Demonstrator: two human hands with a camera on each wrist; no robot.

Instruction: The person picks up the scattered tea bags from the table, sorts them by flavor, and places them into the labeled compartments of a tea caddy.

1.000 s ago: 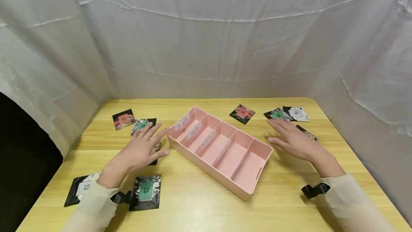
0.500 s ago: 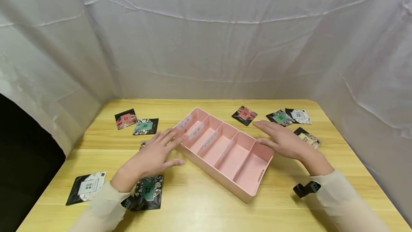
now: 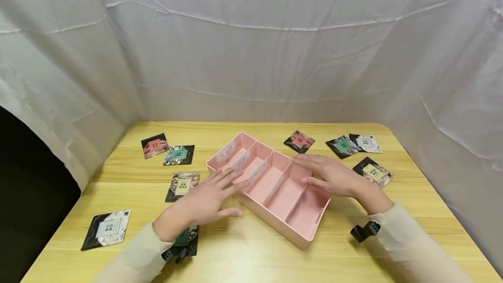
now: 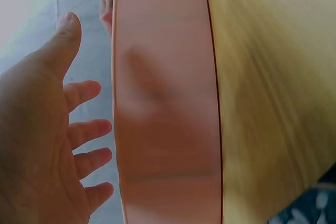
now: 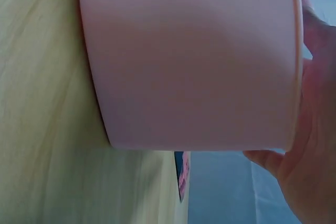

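Note:
A pink divided box (image 3: 275, 222) stands angled in the middle of the table, with white labels on some of its dividers. Above its near left side my left hand (image 3: 206, 200) hovers, fingers spread and holding nothing. The left wrist view has this hand (image 4: 39, 124) level with the box rim, apart from the outer wall (image 4: 168, 72). My right hand (image 3: 335, 177) reaches over the box's right end, fingers extended. In the right wrist view, the right hand (image 5: 315, 124) is beside the rim, and one finger passes partly behind the wall (image 5: 189, 66); contact is unclear.
Left of the box lie red (image 3: 154, 146), green (image 3: 178, 155), yellow (image 3: 181, 186) and white (image 3: 107, 229) labelled sachets, plus another green sachet (image 3: 192, 243) under the left wrist. Right and behind are red (image 3: 299, 141), green (image 3: 343, 146), white (image 3: 367, 143) and yellow (image 3: 373, 172) ones. Curtains enclose the table.
My left hand has moved right, from beside the box to over its near left edge. My right hand has moved left over the box's right end. The box looks unmoved on the table.

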